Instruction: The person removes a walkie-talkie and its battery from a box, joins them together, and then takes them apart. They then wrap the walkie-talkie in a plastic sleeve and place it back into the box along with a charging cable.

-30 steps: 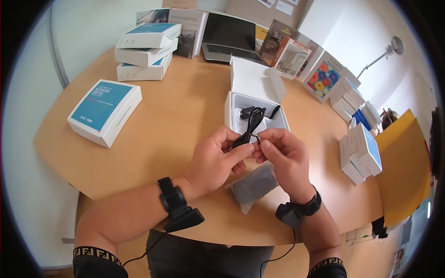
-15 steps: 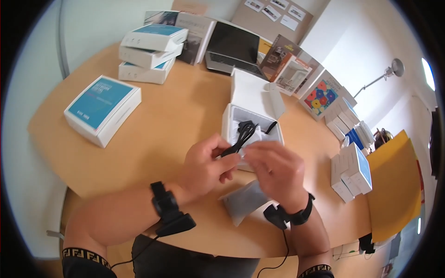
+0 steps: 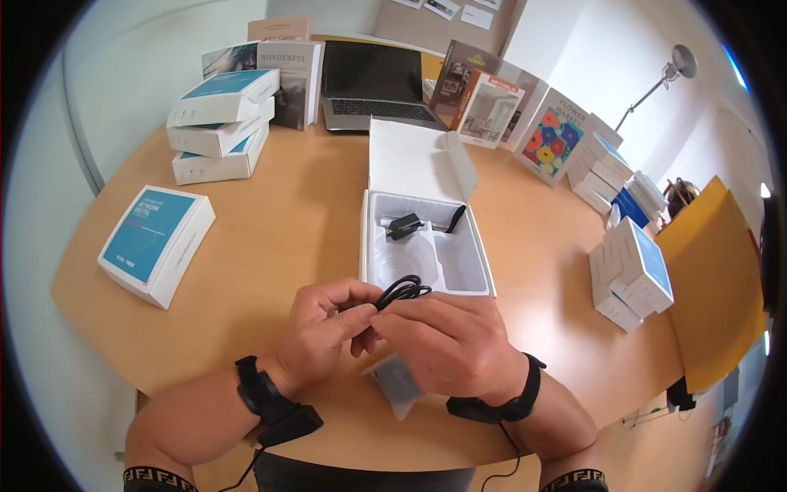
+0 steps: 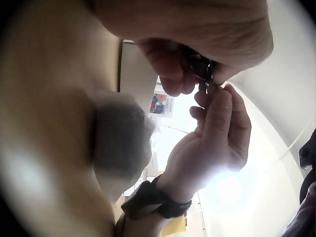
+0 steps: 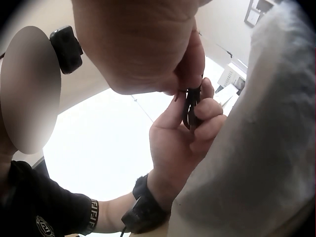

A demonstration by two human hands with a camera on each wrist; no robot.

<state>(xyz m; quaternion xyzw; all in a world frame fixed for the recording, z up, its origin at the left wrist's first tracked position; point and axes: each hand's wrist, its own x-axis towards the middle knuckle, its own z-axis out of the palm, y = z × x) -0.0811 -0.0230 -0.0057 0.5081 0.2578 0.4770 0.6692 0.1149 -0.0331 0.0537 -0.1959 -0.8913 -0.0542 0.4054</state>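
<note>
A coiled black cable is gripped between the thumb and fingers of my left hand. My right hand meets it there, thumb and fingertips pinching at the bundle; in the right wrist view the black loops hang between both hands' fingers. Just beyond stands an open white box, its lid folded back. A small black adapter-like block and a short black piece lie in its tray. Below my right hand, partly hidden by it, is a grey item in a translucent bag.
A closed blue-and-white box lies on the left of the table, with a stack of similar boxes behind. More boxes stand at the right. A laptop and upright books line the back.
Both hands have come nearer the body and left with the cable, away from over the box tray. The right hand has turned so its back now covers part of the bagged item.
</note>
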